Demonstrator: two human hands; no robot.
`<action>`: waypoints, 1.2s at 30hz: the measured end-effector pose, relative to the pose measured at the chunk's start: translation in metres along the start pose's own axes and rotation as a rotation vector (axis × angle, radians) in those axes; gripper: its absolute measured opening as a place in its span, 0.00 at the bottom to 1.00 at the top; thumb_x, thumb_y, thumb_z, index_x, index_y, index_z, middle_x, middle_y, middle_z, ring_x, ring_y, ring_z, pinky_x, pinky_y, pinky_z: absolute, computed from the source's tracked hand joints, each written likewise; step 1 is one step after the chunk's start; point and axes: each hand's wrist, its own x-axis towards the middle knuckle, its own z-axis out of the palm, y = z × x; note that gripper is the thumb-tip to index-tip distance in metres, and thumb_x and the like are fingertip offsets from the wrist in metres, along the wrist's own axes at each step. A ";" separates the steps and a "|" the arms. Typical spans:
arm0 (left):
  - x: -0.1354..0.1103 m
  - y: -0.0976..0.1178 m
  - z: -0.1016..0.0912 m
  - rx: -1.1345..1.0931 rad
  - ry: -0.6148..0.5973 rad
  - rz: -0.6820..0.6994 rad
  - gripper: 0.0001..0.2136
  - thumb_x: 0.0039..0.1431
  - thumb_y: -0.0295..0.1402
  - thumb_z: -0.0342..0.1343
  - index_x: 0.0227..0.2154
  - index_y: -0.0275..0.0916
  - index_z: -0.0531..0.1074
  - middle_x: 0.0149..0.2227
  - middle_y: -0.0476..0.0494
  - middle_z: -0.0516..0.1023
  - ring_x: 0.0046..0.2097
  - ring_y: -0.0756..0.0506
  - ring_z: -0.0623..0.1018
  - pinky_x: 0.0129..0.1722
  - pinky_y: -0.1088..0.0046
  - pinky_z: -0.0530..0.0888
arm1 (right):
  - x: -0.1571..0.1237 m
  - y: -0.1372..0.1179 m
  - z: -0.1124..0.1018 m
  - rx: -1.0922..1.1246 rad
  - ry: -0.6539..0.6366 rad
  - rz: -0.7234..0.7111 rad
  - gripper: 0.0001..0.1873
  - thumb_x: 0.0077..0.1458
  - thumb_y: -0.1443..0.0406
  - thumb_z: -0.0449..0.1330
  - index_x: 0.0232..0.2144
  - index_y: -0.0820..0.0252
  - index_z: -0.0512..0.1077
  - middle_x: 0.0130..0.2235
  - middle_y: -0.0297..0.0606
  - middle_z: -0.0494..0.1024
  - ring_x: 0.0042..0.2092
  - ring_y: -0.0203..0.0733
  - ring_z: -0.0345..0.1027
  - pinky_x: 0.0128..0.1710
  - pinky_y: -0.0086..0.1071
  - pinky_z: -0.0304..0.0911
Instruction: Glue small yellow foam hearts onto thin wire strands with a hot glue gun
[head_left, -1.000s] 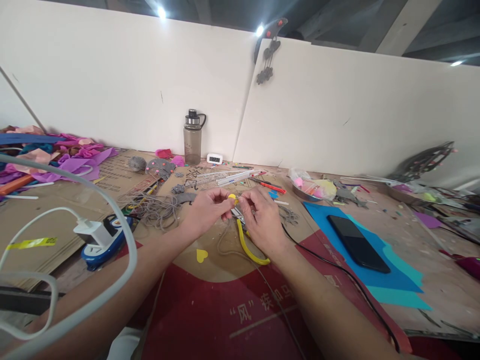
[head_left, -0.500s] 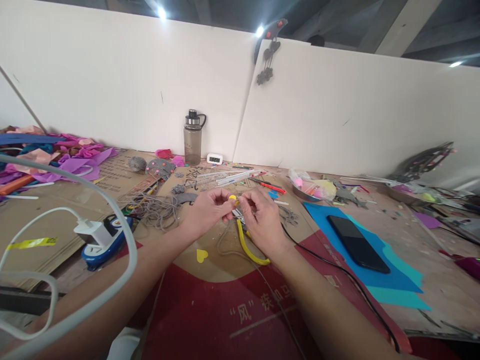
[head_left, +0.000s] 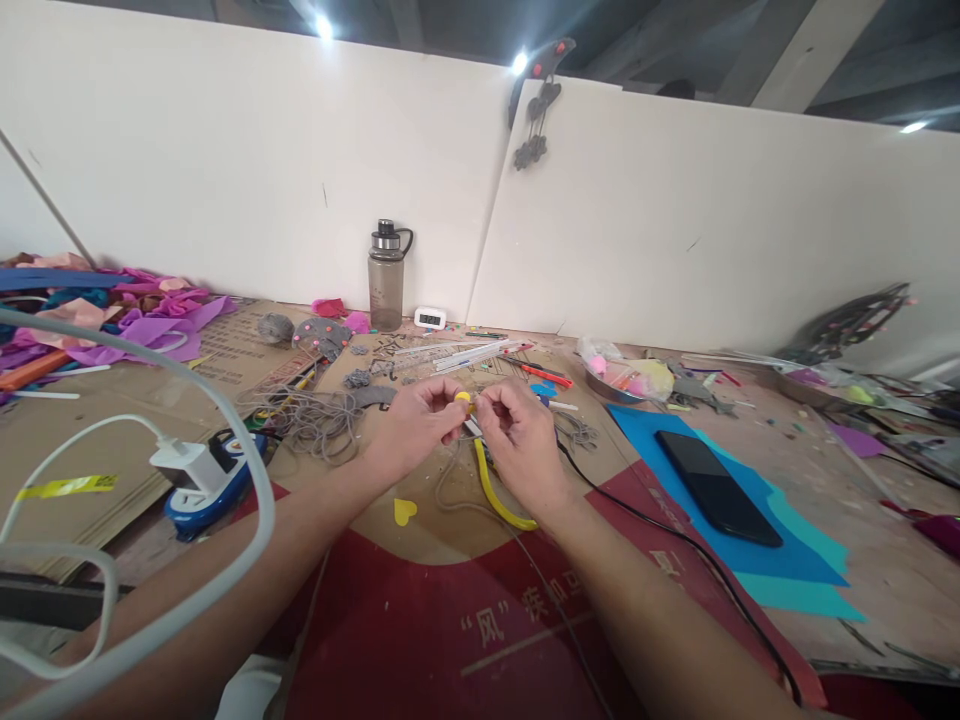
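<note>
A small yellow piece [head_left: 463, 398] is pinched between the thumb and fingers of my left hand [head_left: 420, 425]. Close beside it, my right hand [head_left: 521, 435] has its thumb and fingertips pressed together at the piece's right side. What these fingertips grip is too small to tell. Partly under my right hand lies a tool with a yellow handle [head_left: 496, 497], its upper end hidden. A flat yellow heart [head_left: 405, 512] rests on the cardboard [head_left: 375, 548], below my left hand. Grey cord [head_left: 469, 507] runs across the cardboard between my forearms.
Tangled grey yarn [head_left: 315, 420] lies left of my hands, near a blue power strip [head_left: 206, 500]. White sticks [head_left: 472, 352] and a red cutter [head_left: 547, 375] lie beyond. A bottle [head_left: 386, 280] stands against the white panel. Rightward, a phone [head_left: 716, 487] rests on blue sheets [head_left: 652, 440].
Both hands stay at almost the same spot, still pinching at the yellow piece. My right hand has turned slightly, and a dark blue bit now shows just beyond its knuckles.
</note>
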 end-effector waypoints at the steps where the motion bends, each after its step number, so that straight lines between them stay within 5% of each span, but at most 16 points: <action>1: 0.000 0.001 0.000 -0.008 0.000 -0.001 0.08 0.54 0.36 0.55 0.26 0.37 0.67 0.19 0.54 0.67 0.22 0.53 0.65 0.25 0.76 0.63 | 0.000 0.000 0.000 0.003 0.000 0.003 0.11 0.60 0.65 0.52 0.25 0.57 0.62 0.27 0.33 0.66 0.32 0.38 0.60 0.34 0.33 0.56; 21: 0.002 0.004 -0.005 -0.298 -0.134 -0.108 0.11 0.54 0.40 0.58 0.27 0.36 0.73 0.22 0.48 0.73 0.25 0.51 0.73 0.24 0.76 0.68 | -0.002 0.014 0.002 0.055 0.031 0.042 0.08 0.57 0.67 0.54 0.25 0.57 0.64 0.27 0.31 0.67 0.30 0.36 0.59 0.30 0.30 0.56; 31: 0.005 0.005 -0.009 -0.032 -0.148 -0.132 0.10 0.51 0.38 0.60 0.28 0.34 0.74 0.23 0.47 0.76 0.25 0.50 0.75 0.27 0.75 0.72 | -0.001 0.010 0.001 -0.028 -0.013 -0.117 0.09 0.56 0.71 0.55 0.25 0.56 0.62 0.30 0.33 0.67 0.34 0.38 0.61 0.34 0.32 0.56; 36: 0.007 0.008 -0.012 0.193 -0.023 -0.023 0.08 0.50 0.35 0.59 0.26 0.35 0.75 0.25 0.50 0.73 0.27 0.53 0.69 0.29 0.77 0.66 | -0.002 0.011 0.001 -0.016 -0.052 -0.089 0.08 0.61 0.67 0.52 0.28 0.57 0.64 0.31 0.35 0.68 0.36 0.40 0.62 0.36 0.33 0.57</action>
